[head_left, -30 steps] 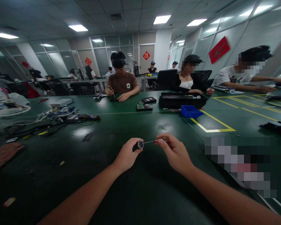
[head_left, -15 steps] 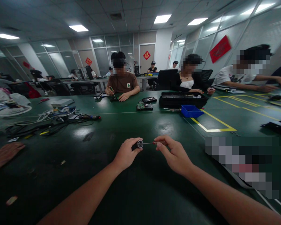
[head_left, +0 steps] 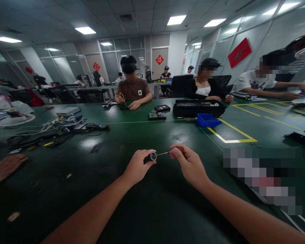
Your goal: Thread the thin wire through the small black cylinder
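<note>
My left hand (head_left: 137,166) is closed around a small black cylindrical part (head_left: 152,156) with a silvery round end facing right. My right hand (head_left: 189,164) pinches a thin screwdriver (head_left: 165,153) with a red handle, its metal shaft pointing left into the cylinder's end. Both hands hover just above the dark green table (head_left: 132,200) near its middle front.
A blue bin (head_left: 207,120), a black tray (head_left: 198,108) and circuit boards (head_left: 157,116) lie further back. Tangled cables (head_left: 53,132) spread at the left. Another person's hand (head_left: 5,166) rests at the left edge. Several people sit across the table. Yellow tape lines (head_left: 234,135) mark the right side.
Both hands stay almost in place; the screwdriver tilts slightly and my right hand shifts a little up and left. A person has come into view at the far right.
</note>
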`<state>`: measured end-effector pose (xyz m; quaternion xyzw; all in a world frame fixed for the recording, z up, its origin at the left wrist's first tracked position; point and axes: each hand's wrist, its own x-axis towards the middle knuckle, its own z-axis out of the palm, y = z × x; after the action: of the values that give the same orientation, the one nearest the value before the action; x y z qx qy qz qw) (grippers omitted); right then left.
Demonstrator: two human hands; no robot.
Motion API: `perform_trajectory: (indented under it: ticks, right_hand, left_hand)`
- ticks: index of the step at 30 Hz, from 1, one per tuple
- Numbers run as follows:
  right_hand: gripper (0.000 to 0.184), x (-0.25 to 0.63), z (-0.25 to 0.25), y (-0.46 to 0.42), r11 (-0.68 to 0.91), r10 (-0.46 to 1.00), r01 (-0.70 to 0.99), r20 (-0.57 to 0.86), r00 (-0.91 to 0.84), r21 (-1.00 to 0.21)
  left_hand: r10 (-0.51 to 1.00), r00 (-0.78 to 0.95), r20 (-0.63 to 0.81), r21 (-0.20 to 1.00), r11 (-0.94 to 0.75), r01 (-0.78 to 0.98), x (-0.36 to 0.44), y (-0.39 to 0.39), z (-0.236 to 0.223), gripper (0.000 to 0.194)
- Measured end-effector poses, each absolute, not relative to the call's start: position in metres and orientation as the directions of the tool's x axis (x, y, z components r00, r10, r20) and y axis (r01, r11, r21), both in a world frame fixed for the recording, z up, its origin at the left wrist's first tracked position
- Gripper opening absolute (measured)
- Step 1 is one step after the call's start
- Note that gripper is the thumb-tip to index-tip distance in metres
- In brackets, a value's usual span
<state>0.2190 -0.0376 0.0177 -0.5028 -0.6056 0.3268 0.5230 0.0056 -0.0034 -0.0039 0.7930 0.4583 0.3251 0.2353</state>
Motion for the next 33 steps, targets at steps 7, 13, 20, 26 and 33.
perform_trajectory:
  ticks: [7,13,20,26,33]
  right_hand:
    - [0.034,0.226,0.005,-0.021,0.094,0.995,-0.171,0.086,0.054,-0.981]
    - [0.034,0.227,0.008,-0.027,0.252,0.958,0.103,0.263,0.111,-0.962]
    - [0.028,0.225,0.014,-0.036,0.351,0.924,0.363,0.382,0.015,-0.863]
    - [0.02,0.224,0.02,-0.041,0.437,0.884,0.545,0.454,-0.113,-0.716]
    - [0.017,0.227,0.024,-0.041,0.493,0.845,0.675,0.487,-0.222,-0.549]
  left_hand:
    - [0.865,0.389,0.318,0.62,-0.5,0.604,0.005,-0.003,-0.001,0.037]
    - [0.869,0.388,0.307,0.612,-0.493,0.619,0.004,-0.003,-0.001,0.037]
    - [0.862,0.396,0.317,0.596,-0.506,0.623,0.004,-0.003,0.0,0.037]
    - [0.846,0.421,0.328,0.568,-0.533,0.627,0.004,-0.002,-0.004,0.04]
    - [0.867,0.412,0.282,0.592,-0.495,0.636,0.005,0.0,-0.005,0.038]
